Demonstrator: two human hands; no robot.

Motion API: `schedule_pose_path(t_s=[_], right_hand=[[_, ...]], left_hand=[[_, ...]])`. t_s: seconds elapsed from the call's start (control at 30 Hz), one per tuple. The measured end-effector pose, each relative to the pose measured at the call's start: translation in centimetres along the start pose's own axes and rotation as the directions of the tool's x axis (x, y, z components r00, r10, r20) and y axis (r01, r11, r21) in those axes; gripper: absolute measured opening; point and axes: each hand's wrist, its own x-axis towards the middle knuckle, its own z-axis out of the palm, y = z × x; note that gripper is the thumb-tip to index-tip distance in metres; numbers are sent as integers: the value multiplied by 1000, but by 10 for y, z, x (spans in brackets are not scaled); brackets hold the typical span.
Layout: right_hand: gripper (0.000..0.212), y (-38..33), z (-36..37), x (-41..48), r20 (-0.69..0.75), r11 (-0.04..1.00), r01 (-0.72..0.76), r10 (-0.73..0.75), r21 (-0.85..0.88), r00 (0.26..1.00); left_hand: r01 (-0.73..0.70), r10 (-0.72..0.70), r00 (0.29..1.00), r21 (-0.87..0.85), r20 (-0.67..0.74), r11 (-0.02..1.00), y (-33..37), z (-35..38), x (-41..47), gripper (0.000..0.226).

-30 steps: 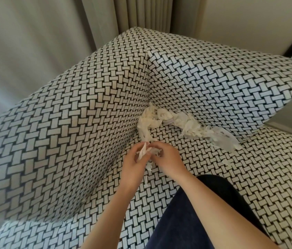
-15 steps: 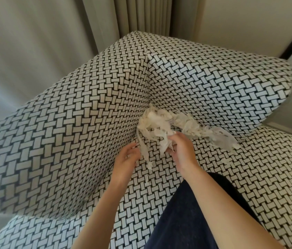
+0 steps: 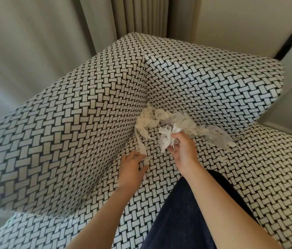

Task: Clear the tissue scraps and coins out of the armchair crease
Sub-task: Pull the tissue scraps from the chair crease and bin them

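Your right hand (image 3: 183, 150) is clenched around a tissue wad (image 3: 167, 139), lifted just above the seat (image 3: 249, 177) of the armchair (image 3: 69, 123). The wad's frayed ends stick out past your fingers.

The rest of the tissue scraps (image 3: 152, 117) lie heaped in the back corner, where the side panel, backrest and seat meet. They trail off to the right along the crease under the backrest. At the far right end of that trail is a thin, translucent piece (image 3: 218, 139).

A long strip (image 3: 141, 150) hangs down from the heap along the side crease (image 3: 100, 177) and runs between the fingers and thumb of your left hand (image 3: 132, 168). That hand sits low on the seat beside the side panel with its fingers bent. You cannot tell here whether it is pinching the strip or only touching it.

Your knee, in dark blue cloth (image 3: 186, 212), rests on the seat below both hands. A grey curtain (image 3: 96, 24) hangs behind the chair.
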Motion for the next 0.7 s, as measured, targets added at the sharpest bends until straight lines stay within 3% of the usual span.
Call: schedule_pose_path(t_s=[0.17,0.33,0.47,0.53,0.63,0.7], right_hand=[[18,3,-2,1,-1,998,-52,52,-43,999],[16,6,-4,7,-55,989,-132,128,-73,990],[16,6,-3,8,-76,987,-148,143,-60,987],[14,6,-3,9,-82,987,-159,156,-36,984],[16,6,-2,11,-90,986,-166,164,-16,982],[18,7,-2,12,-86,987,-161,159,-21,984]], left_hand=[[-11,11,999,-4,-49,1000,0,-11,17,19],[172,-215,963,-243,-164,955,4,-21,35,17],[357,-447,895,-608,4,709,17,-33,48,17],[373,-442,891,-727,107,576,21,-37,50,11],[319,-380,911,-857,161,404,19,-39,48,20],[306,-396,907,-873,146,379,20,-38,47,22]])
